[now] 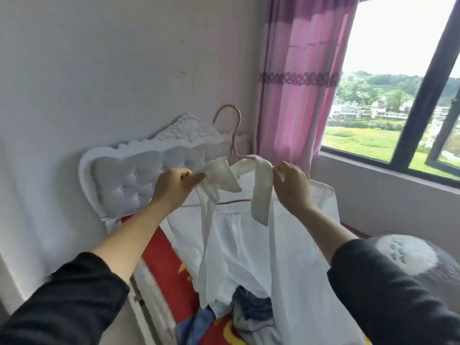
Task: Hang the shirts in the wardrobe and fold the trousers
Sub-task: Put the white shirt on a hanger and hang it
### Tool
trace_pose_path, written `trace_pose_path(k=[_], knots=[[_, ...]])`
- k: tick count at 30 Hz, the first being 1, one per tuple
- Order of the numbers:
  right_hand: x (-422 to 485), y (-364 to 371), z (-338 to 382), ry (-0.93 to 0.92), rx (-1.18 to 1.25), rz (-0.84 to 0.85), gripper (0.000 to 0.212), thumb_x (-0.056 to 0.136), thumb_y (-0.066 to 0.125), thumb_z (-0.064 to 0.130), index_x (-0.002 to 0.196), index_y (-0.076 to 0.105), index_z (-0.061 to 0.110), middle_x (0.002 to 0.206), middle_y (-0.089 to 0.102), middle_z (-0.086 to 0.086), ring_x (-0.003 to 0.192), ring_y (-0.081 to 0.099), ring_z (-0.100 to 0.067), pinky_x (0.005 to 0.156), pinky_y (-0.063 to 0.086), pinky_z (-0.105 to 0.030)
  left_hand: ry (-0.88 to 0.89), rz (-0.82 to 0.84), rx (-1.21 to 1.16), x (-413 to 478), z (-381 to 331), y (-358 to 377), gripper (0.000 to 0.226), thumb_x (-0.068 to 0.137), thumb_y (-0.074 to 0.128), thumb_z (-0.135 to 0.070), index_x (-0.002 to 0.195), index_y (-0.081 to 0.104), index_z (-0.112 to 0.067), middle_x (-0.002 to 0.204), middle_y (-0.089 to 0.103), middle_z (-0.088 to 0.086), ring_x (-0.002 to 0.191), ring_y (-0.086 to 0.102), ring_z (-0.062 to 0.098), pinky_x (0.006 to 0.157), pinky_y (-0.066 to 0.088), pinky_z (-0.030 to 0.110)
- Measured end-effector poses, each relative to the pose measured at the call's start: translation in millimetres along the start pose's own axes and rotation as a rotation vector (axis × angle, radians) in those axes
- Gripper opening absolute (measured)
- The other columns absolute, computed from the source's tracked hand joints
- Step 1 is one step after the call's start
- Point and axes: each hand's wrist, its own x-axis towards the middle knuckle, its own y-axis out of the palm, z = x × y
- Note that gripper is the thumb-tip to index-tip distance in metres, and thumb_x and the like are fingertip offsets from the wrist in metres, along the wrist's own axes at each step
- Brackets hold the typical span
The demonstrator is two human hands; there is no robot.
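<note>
A white shirt [249, 245] hangs on a pale pink hanger [234, 135], held up over the bed in front of me. Two cream collar ties [261, 185] dangle from its neck. My left hand [174, 188] pinches the left tie and collar edge. My right hand [291, 185] pinches the right side of the collar next to the other tie. The hanger's hook points up, free of any rail. Under the shirt's hem lies a heap of blue and grey clothes [249, 310].
A white tufted headboard [129, 175] stands against the wall at left. The bed has a red cover [166, 260]. A grey and white plush cushion [408, 255] lies at right. Pink curtains [298, 70] and a dark-framed window [418, 108] fill the right side.
</note>
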Motion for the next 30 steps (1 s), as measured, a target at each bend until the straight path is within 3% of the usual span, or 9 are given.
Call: trace_pose_path(k=[4, 8, 11, 14, 18, 22, 25, 27, 30], knots=[[-2.1, 54.7, 85.4, -0.08, 0.118, 0.077, 0.024, 0.094, 0.047, 0.019, 0.069, 0.047, 0.016, 0.065, 0.048, 0.005, 0.069, 0.04, -0.023, 0.074, 0.024, -0.033, -0.149, -0.139, 0.083, -25.4, 38.3, -92.1, 0.056, 0.084, 0.064, -0.05, 0.051, 0.033, -0.018, 0.048, 0.029, -0.006, 0.05, 0.027, 0.013, 0.052, 0.022, 0.029], [-22.0, 111.4, 173.3, -0.142, 0.226, 0.191, 0.026, 0.094, 0.048, 0.021, 0.068, 0.046, 0.018, 0.067, 0.052, 0.0, 0.075, 0.049, -0.033, 0.074, 0.026, -0.034, -0.29, -0.25, 0.127, -63.5, 89.9, -177.0, 0.051, 0.082, 0.067, -0.047, 0.053, 0.042, -0.013, 0.047, 0.034, -0.009, 0.051, 0.031, 0.012, 0.053, 0.024, 0.028], [-35.1, 150.3, 234.4, -0.181, 0.275, 0.268, 0.026, 0.094, 0.047, 0.02, 0.068, 0.046, 0.017, 0.069, 0.057, -0.005, 0.078, 0.052, -0.037, 0.073, 0.027, -0.035, -0.345, -0.311, 0.159, -84.2, 123.5, -235.6, 0.05, 0.081, 0.072, -0.041, 0.064, 0.054, 0.003, 0.057, 0.045, 0.004, 0.059, 0.036, 0.018, 0.058, 0.029, 0.029], [-48.5, 187.2, 293.3, -0.175, 0.313, 0.368, 0.029, 0.094, 0.045, 0.02, 0.064, 0.043, 0.017, 0.067, 0.052, -0.004, 0.074, 0.048, -0.037, 0.072, 0.03, -0.036, -0.382, -0.358, 0.166, -103.5, 152.7, -289.7, 0.051, 0.081, 0.074, -0.035, 0.065, 0.051, 0.007, 0.06, 0.043, 0.008, 0.061, 0.035, 0.019, 0.059, 0.028, 0.029], [-64.2, 234.5, 368.6, -0.2, 0.372, 0.502, 0.023, 0.091, 0.042, 0.017, 0.071, 0.051, 0.011, 0.072, 0.059, -0.009, 0.076, 0.054, -0.036, 0.075, 0.039, -0.038, -0.412, -0.418, 0.232, -124.2, 187.2, -353.7, 0.046, 0.082, 0.073, -0.032, 0.063, 0.055, 0.005, 0.059, 0.037, 0.007, 0.062, 0.029, 0.019, 0.054, 0.021, 0.031], [-70.2, 269.3, 441.0, -0.249, 0.436, 0.588, 0.022, 0.086, 0.042, 0.014, 0.065, 0.045, 0.016, 0.066, 0.054, -0.004, 0.068, 0.05, -0.031, 0.061, 0.037, -0.032, -0.405, -0.492, 0.266, -135.6, 215.3, -412.0, 0.034, 0.082, 0.073, -0.029, 0.067, 0.065, 0.001, 0.058, 0.044, 0.009, 0.058, 0.035, 0.018, 0.054, 0.024, 0.03], [-70.4, 293.7, 488.6, -0.23, 0.565, 0.607, 0.026, 0.085, 0.046, 0.006, 0.062, 0.048, 0.017, 0.061, 0.05, 0.0, 0.065, 0.044, -0.023, 0.054, 0.031, -0.029, -0.379, -0.484, 0.231, -144.4, 233.8, -457.3, 0.024, 0.082, 0.073, -0.033, 0.066, 0.069, -0.016, 0.052, 0.049, -0.007, 0.054, 0.041, 0.01, 0.052, 0.03, 0.026], [-71.4, 310.8, 512.5, -0.164, 0.644, 0.616, 0.024, 0.086, 0.049, 0.005, 0.066, 0.055, 0.016, 0.062, 0.051, 0.002, 0.066, 0.043, -0.02, 0.059, 0.032, -0.027, -0.418, -0.402, 0.232, -153.9, 249.9, -491.9, 0.018, 0.084, 0.068, -0.047, 0.078, 0.073, -0.031, 0.064, 0.059, -0.02, 0.064, 0.053, 0.0, 0.063, 0.041, 0.022], [-76.1, 338.2, 536.2, -0.108, 0.737, 0.638, 0.014, 0.085, 0.051, 0.003, 0.08, 0.063, -0.002, 0.067, 0.05, -0.007, 0.065, 0.041, -0.017, 0.059, 0.033, -0.027, -0.582, -0.37, 0.284, -180.9, 282.2, -545.4, 0.034, 0.087, 0.051, -0.062, 0.107, 0.068, -0.039, 0.106, 0.066, -0.021, 0.107, 0.059, 0.005, 0.094, 0.044, 0.031]])
